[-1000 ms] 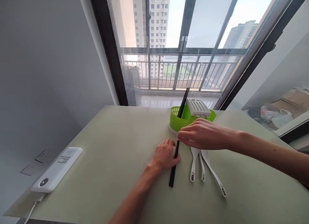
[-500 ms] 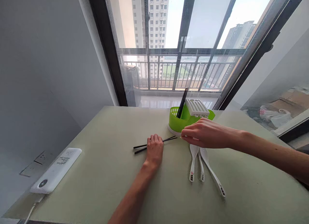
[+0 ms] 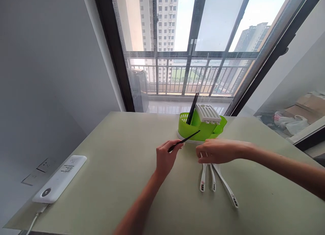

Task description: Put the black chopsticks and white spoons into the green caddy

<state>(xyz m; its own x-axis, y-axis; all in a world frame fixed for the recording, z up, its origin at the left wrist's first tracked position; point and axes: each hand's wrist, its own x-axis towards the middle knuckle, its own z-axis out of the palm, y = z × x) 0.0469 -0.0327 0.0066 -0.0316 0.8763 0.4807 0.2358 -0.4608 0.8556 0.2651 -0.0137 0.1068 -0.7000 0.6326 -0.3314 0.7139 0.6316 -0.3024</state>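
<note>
In my left hand (image 3: 166, 158), closed with thumb and fingers, are black chopsticks (image 3: 189, 137), raised above the table with their tips pointing up to the right. They lie so close together that they look like one. My right hand (image 3: 214, 151) reaches in from the right, palm down over the bowls of several white spoons (image 3: 212, 181). A gap shows between its bent fingers and thumb, with white spoon visible through it. The spoon handles fan out toward me on the table. Just beyond both hands stands a green cutlery holder (image 3: 195, 131) with black chopsticks (image 3: 193, 108) upright in its left part.
A white slotted piece (image 3: 208, 113) sits on top of the holder. On the pale green table (image 3: 114, 194), a white power strip (image 3: 61, 177) with a cable lies at the left edge. A glass window (image 3: 188, 69) rises behind the table, and a grey wall (image 3: 50, 76) borders the left.
My left hand has picked the chopsticks up off the table and turned their tips toward the holder. My right hand has moved down over the spoon bowls.
</note>
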